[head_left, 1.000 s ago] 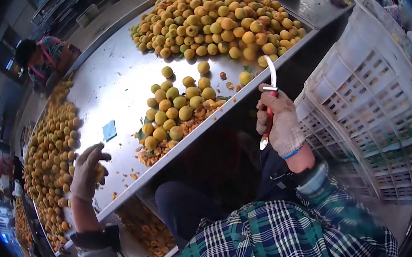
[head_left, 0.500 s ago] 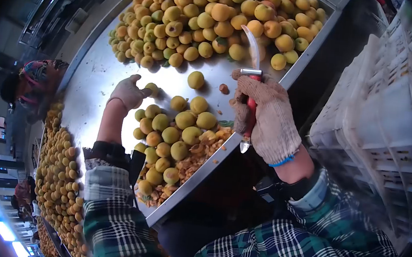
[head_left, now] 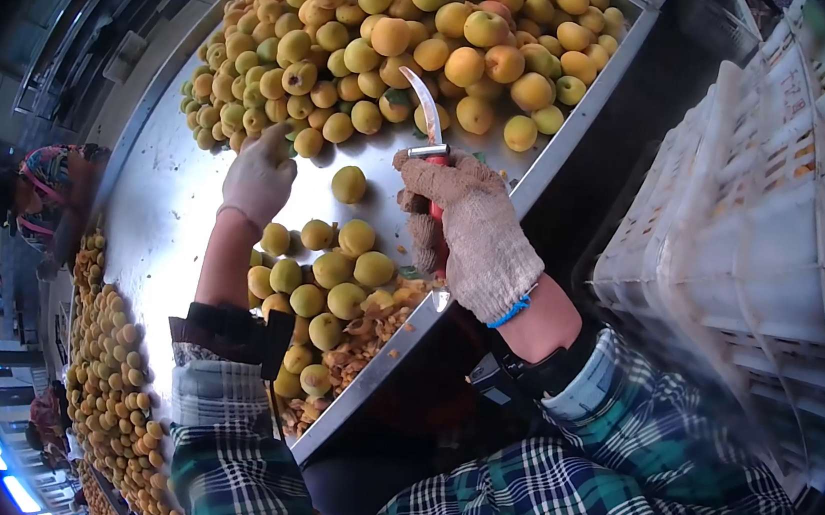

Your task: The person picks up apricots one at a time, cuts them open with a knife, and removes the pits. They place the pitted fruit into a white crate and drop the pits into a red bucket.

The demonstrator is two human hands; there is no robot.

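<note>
My left hand [head_left: 260, 176], in a thin pale glove, reaches to the near edge of a large heap of yellow-orange apricots [head_left: 390, 36]. Its bent fingers are apart and touch the fruit there; the fingertips are partly hidden. My right hand [head_left: 475, 234], in a knitted beige glove, grips the red handle of a curved knife [head_left: 427, 103]. The blade points up and away, over the front of the heap. One apricot [head_left: 349, 184] lies alone between my hands. Closer to me is a smaller group of apricots [head_left: 333, 269] beside torn brownish fruit pieces [head_left: 347, 356].
The metal table [head_left: 154, 180] has a raised rim [head_left: 556, 137] on the right. White plastic crates [head_left: 724, 260] stand stacked beyond it. Another long heap of apricots [head_left: 115, 357] runs along the left. A person [head_left: 53, 185] stands across the table, with more people farther off.
My left hand has left a single apricot, which rolled toward the smaller group, and moved out to the large heap. The view has shifted; my right hand still holds the knife.
</note>
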